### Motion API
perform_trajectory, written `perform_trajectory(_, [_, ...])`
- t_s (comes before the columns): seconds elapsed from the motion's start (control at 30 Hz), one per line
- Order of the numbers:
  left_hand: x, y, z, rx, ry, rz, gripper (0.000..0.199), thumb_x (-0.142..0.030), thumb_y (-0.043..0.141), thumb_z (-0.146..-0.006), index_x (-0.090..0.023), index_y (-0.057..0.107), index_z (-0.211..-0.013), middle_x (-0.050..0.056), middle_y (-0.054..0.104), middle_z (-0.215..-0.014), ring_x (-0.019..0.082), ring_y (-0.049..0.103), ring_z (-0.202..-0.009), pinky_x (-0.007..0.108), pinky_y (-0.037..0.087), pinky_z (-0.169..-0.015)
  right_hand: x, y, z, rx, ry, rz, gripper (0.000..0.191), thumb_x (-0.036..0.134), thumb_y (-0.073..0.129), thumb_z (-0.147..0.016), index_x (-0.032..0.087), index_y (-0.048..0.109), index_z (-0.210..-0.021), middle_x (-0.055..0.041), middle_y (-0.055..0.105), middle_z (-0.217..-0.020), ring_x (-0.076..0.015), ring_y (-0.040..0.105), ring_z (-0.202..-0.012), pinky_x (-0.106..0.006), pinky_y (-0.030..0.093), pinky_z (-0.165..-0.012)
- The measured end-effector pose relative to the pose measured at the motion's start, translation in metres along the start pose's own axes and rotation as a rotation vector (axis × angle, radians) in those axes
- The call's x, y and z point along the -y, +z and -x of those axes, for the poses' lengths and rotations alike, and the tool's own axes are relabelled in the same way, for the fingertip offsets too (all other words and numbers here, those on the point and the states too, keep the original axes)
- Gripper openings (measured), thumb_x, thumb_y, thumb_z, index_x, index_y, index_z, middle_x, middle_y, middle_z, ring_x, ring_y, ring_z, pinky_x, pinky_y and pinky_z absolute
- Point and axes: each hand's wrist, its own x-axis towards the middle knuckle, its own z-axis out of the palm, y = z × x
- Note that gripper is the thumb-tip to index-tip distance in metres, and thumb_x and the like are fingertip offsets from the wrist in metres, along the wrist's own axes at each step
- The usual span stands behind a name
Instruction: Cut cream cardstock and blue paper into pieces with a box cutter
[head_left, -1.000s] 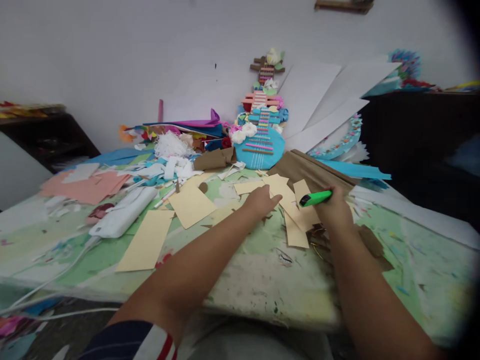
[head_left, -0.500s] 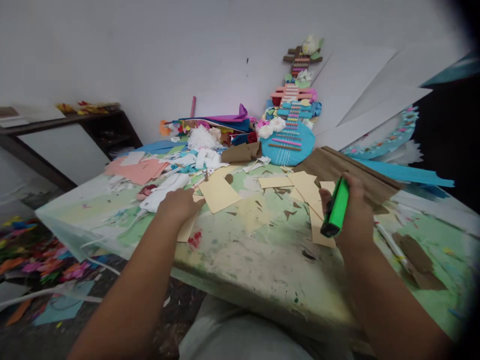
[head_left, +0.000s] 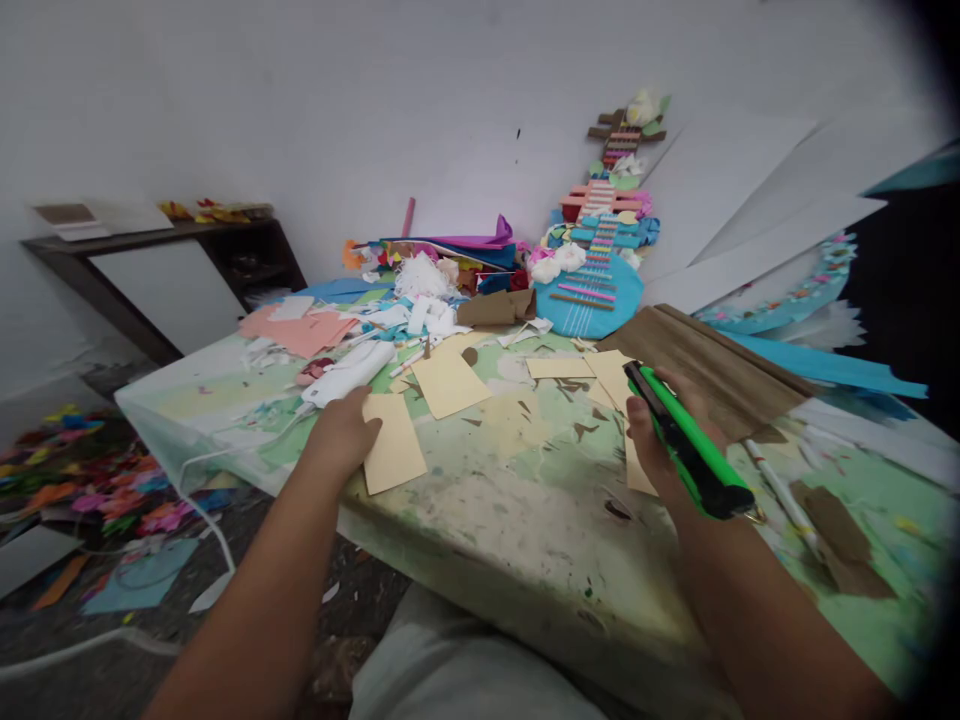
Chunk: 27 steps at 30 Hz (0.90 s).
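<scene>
My left hand (head_left: 341, 435) is closed at the left edge of a cream rectangular card (head_left: 395, 445), thumb over its face, near the front table edge. A second cream card (head_left: 450, 380) lies flat just beyond it. In my right hand (head_left: 667, 430) is a green and black box cutter (head_left: 690, 440), held above the right side of the table with its thicker end toward me. I cannot make out an extended blade. Under and beside this hand are more cream pieces (head_left: 559, 368), some overlapping. Small brown scraps (head_left: 585, 432) are scattered between the hands.
A blue paper guitar (head_left: 589, 295) leans on the wall. Folded brown paper (head_left: 697, 365) lies at the right, near a white pen (head_left: 780, 490). A white glue gun (head_left: 349, 372) with a cord lies left. Coloured paper scraps (head_left: 112, 480) cover the floor. A dark shelf (head_left: 247, 260) stands back left.
My left hand has drawn back slightly, and the cream card by it shows more fully. My right hand has turned the box cutter from upright to slanting toward me. The view has shifted slightly left.
</scene>
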Motion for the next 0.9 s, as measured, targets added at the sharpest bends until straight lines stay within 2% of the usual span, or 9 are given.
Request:
perform_trajectory(0.13, [-0.007,-0.004,0.011,-0.083,0.022,0.260,0.049,-0.026,0.043,-0.078,-0.015,0.039,-0.126,0.007,0.062,-0.090,0.020,0.061,-0.081,0.030,0.048,-0.069,0.000,-0.002,0.000,-0.020,-0.045,-0.020,0.048,0.050,0.047,-0.078,0.021,0.046,-0.116,-0.0079,0.062,-0.103,-0.0205,0.064,-0.068,-0.032,0.048,-0.061])
perform_trajectory(0.23, [-0.022,-0.006,0.023,-0.146,0.122,0.810,0.061,-0.029,0.049,-0.074,-0.017,0.031,-0.130,0.003,0.062,-0.082,0.016,0.061,-0.073,0.027,0.048,-0.064,0.006,-0.007,0.001,0.006,-0.069,-0.025,0.043,0.045,0.048,-0.079,0.021,0.046,-0.115,-0.0082,0.061,-0.105,-0.0206,0.064,-0.074,-0.030,0.048,-0.061])
perform_trajectory(0.3, [-0.034,-0.006,0.030,-0.092,0.159,1.121,0.067,-0.029,0.058,-0.066,-0.019,0.035,-0.128,0.000,0.061,-0.075,0.015,0.060,-0.068,0.027,0.048,-0.063,0.011,-0.010,0.003,0.005,-0.109,0.012,0.041,0.042,0.048,-0.080,0.020,0.046,-0.115,-0.0088,0.060,-0.107,-0.0204,0.063,-0.078,-0.029,0.047,-0.061])
perform_trajectory(0.4, [-0.049,-0.003,0.034,-0.013,0.040,1.286,0.071,-0.030,0.065,-0.059,-0.019,0.040,-0.125,-0.002,0.059,-0.070,0.013,0.058,-0.058,0.026,0.047,-0.056,0.017,-0.013,0.005,-0.028,-0.132,0.077,0.041,0.042,0.048,-0.080,0.021,0.046,-0.116,-0.0083,0.060,-0.105,-0.0205,0.062,-0.078,-0.028,0.046,-0.060])
perform_trajectory(0.53, [-0.056,0.000,0.031,-0.028,-0.126,1.365,0.069,-0.034,0.070,-0.050,-0.016,0.050,-0.114,-0.001,0.060,-0.068,0.014,0.057,-0.054,0.026,0.046,-0.051,0.021,-0.014,0.004,0.003,-0.084,0.104,0.044,0.045,0.045,-0.080,0.020,0.047,-0.116,-0.0086,0.060,-0.101,-0.0221,0.061,-0.074,-0.030,0.045,-0.059])
perform_trajectory(0.7, [-0.054,0.009,0.024,-0.114,-0.188,1.282,0.042,-0.040,0.068,-0.053,-0.013,0.064,-0.084,0.003,0.063,-0.072,0.014,0.058,-0.061,0.024,0.045,-0.054,0.022,-0.014,0.003,0.022,-0.112,0.136,0.048,0.046,0.046,-0.078,0.015,0.050,-0.114,-0.0097,0.062,-0.089,-0.0227,0.060,-0.065,-0.033,0.045,-0.056])
perform_trajectory(0.8, [-0.055,0.017,0.012,-0.196,-0.225,1.201,0.035,-0.035,0.058,-0.064,-0.014,0.063,-0.092,0.003,0.064,-0.078,0.015,0.059,-0.065,0.024,0.046,-0.055,0.023,-0.013,0.003,0.030,-0.130,0.146,0.048,0.046,0.045,-0.077,0.014,0.051,-0.113,-0.0090,0.062,-0.079,-0.0242,0.060,-0.063,-0.034,0.045,-0.055])
perform_trajectory(0.9, [-0.062,0.022,-0.012,-0.255,-0.225,1.104,0.029,-0.027,0.052,-0.072,-0.017,0.063,-0.097,0.001,0.065,-0.081,0.015,0.059,-0.071,0.024,0.046,-0.060,0.022,-0.011,0.002,0.059,-0.122,0.137,0.047,0.047,0.044,-0.077,0.016,0.053,-0.110,-0.0079,0.063,-0.073,-0.0242,0.061,-0.059,-0.034,0.044,-0.053])
